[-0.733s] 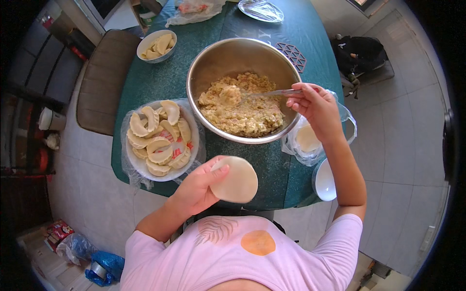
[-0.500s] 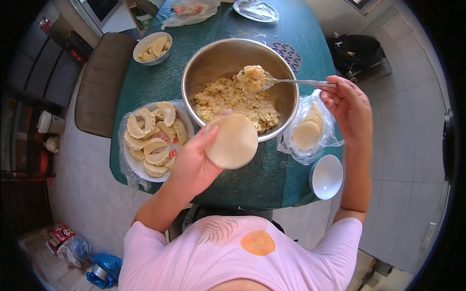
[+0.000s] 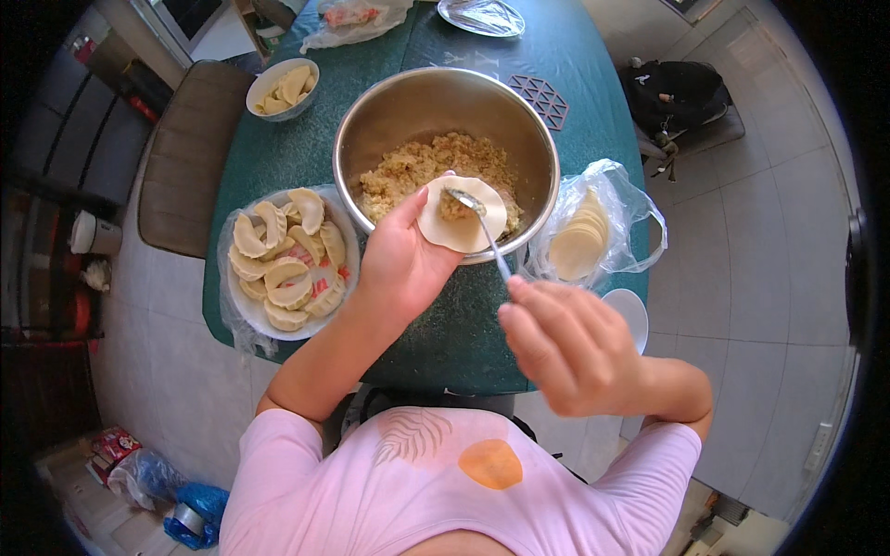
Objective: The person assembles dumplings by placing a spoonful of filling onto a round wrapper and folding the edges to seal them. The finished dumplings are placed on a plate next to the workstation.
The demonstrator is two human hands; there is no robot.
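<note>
On my left hand (image 3: pixel 405 250) lies a round dumpling wrapper (image 3: pixel 484 229), held at the near rim of a steel mixing bowl (image 3: pixel 357 120). My right hand (image 3: pixel 575 347) grips the handle of a metal spoon (image 3: pixel 492 243). The spoon's bowl is turned over onto the wrapper, with a little filling showing under it. More minced filling (image 3: pixel 417 171) covers the bottom of the steel bowl. Left of it, several folded dumplings (image 3: pixel 287 273) sit on a plastic-lined plate (image 3: pixel 345 295). Stacked wrappers (image 3: pixel 577 246) rest in a clear plastic bag (image 3: pixel 640 232) on the right.
Partly behind my right hand is a small white bowl (image 3: pixel 629 313). A bowl of dumplings (image 3: pixel 281 90) stands at the far left of the green-covered table (image 3: pixel 269 153). A film-covered plate (image 3: pixel 482 17) and a lattice trivet (image 3: pixel 540 100) lie toward the back.
My right hand has come down and left, bringing the spoon from above the bowl onto the wrapper. My left hand has shifted slightly right and away from me with the wrapper.
</note>
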